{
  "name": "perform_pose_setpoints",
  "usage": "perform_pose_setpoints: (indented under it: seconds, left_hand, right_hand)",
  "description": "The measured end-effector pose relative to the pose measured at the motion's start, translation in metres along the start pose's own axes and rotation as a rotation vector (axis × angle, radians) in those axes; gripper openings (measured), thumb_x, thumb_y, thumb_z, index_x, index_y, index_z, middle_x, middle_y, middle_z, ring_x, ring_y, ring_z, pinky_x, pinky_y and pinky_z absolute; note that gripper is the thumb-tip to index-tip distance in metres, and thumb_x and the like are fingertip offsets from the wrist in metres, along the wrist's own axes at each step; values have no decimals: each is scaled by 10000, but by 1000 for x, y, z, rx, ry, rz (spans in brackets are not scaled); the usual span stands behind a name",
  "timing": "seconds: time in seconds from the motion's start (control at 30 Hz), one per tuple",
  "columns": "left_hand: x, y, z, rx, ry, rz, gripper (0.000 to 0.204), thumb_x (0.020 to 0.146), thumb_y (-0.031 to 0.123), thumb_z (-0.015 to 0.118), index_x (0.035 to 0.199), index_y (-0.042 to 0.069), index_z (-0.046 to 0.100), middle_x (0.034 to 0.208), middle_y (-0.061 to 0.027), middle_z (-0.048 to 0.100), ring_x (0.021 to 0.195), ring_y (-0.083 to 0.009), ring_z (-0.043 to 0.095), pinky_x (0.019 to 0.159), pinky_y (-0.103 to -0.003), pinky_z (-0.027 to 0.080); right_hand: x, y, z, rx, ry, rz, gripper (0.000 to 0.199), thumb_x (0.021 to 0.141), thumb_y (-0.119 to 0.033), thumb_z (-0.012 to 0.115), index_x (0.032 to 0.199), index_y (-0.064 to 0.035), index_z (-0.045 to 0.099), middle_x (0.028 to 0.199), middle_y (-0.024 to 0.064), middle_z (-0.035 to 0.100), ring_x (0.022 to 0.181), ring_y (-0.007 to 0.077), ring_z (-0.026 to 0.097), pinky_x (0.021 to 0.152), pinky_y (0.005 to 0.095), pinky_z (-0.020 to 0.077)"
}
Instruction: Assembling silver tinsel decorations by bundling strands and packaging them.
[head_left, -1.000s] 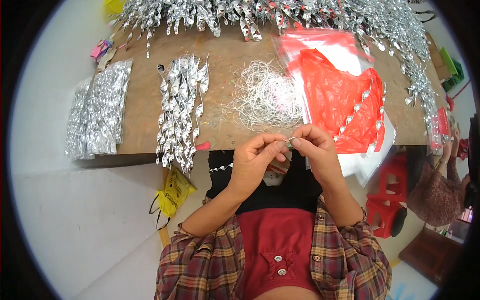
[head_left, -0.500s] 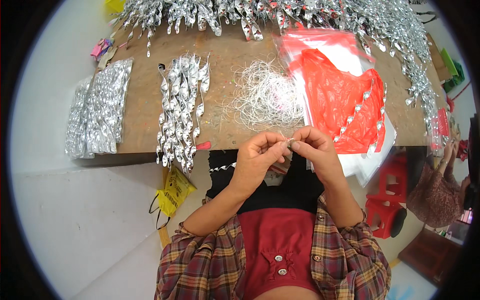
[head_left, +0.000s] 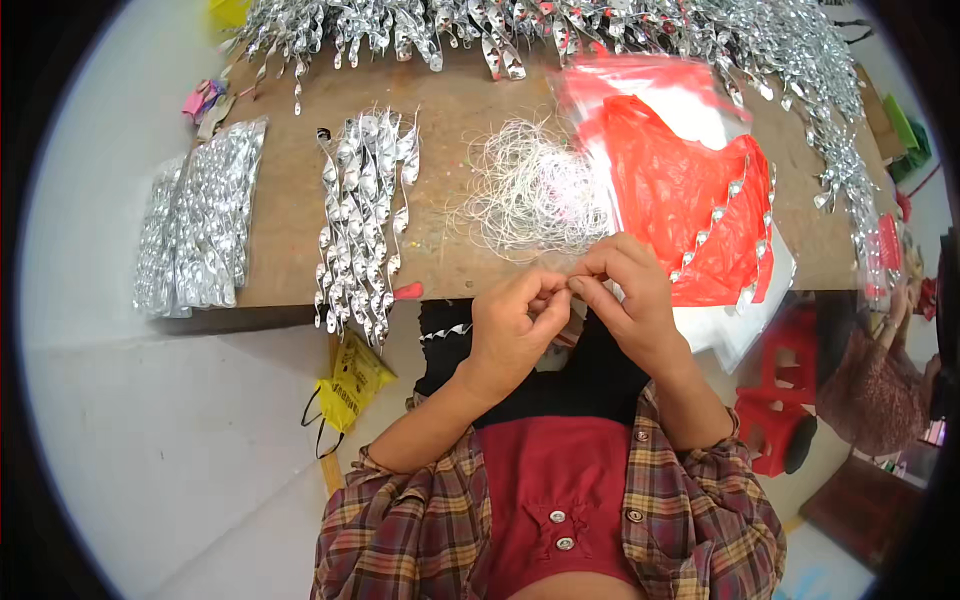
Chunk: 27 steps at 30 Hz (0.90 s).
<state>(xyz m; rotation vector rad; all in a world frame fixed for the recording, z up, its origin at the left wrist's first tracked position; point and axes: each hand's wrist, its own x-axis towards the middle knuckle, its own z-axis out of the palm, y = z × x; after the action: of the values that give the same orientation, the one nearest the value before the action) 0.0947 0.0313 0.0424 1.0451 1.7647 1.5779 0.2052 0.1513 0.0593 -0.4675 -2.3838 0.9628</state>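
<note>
Hands (head_left: 575, 305) pinching thread, spirals on red bag (head_left: 690, 200)

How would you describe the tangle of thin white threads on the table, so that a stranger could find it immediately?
Start at the brown wooden table. Near its middle, just beyond the person's two hands, lies the tangle of thin white threads, between a row of silver twisted ornaments on its left and a red plastic bag on its right. Unlike its shiny foil neighbours, it is a loose, pale nest of fine strands.
</note>
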Motion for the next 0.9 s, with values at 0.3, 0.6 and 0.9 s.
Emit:
perform_pose_setpoints:
  seconds: [0.3, 0.6, 0.9]
  left_hand:
    - [5, -2, -12, -474, -187, -396, 114, 867, 97, 583, 934, 9, 609, 754, -29, 619, 636, -48, 530, 582, -182, 431]
    - [3, -5, -9, -419, -211, -352, 98, 874, 86, 569, 931, 19, 610, 753, -15, 618, 637, -46, 525, 583, -177, 422]
    - [4, -5, -4, 219, 27, 109, 52, 793, 42, 619, 838, 17, 612, 688, -72, 611, 551, -99, 568, 517, -223, 443]
  right_hand:
    - [-7, 18, -2, 732, -8, 459, 120, 900, -127, 559, 890, -10, 583, 861, -6, 553, 744, 59, 504, 674, 204, 416]
    - [-1, 7, -2, 420, -99, 186, 124, 790, -97, 660, 893, -28, 651, 818, 42, 560, 738, 136, 525, 693, 258, 411]
    - [0, 1, -1, -167, 11, -55, 74, 768, -84, 658, 791, -39, 604, 750, 56, 555, 696, 160, 517, 663, 269, 392]
